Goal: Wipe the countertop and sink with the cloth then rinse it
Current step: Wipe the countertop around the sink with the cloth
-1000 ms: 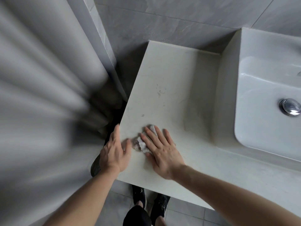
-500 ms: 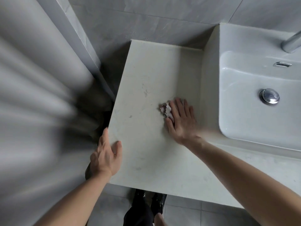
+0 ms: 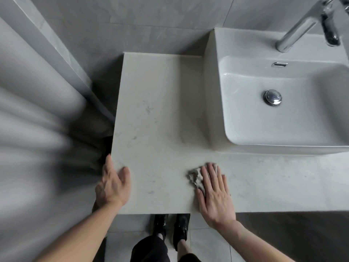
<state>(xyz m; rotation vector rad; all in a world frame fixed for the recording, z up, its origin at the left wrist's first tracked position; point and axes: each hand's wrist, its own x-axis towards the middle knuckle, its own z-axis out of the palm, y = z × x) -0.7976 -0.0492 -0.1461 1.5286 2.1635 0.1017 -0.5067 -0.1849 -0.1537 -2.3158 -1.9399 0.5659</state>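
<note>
Head view: wiping the bench (image 3: 162, 103).
Right hand (image 3: 213, 193): fingers flat, pressing crumpled cloth (image 3: 195, 177) near front edge.
Left hand (image 3: 113, 184): spread, bracing left edge.
Next: sweep rightward, then the sink (image 3: 283, 114).

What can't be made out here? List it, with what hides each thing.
Head view:
- Cloth: mostly hidden under the right hand.
- Faucet: top cut off by the frame's upper edge.
- Sink: right side cut off by the frame's edge.
- Left wall: smeared by blur.

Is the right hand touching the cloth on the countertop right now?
Touching. The head view shows the right hand lying flat with straight fingers on the crumpled cloth, pressing it onto the countertop.
</note>
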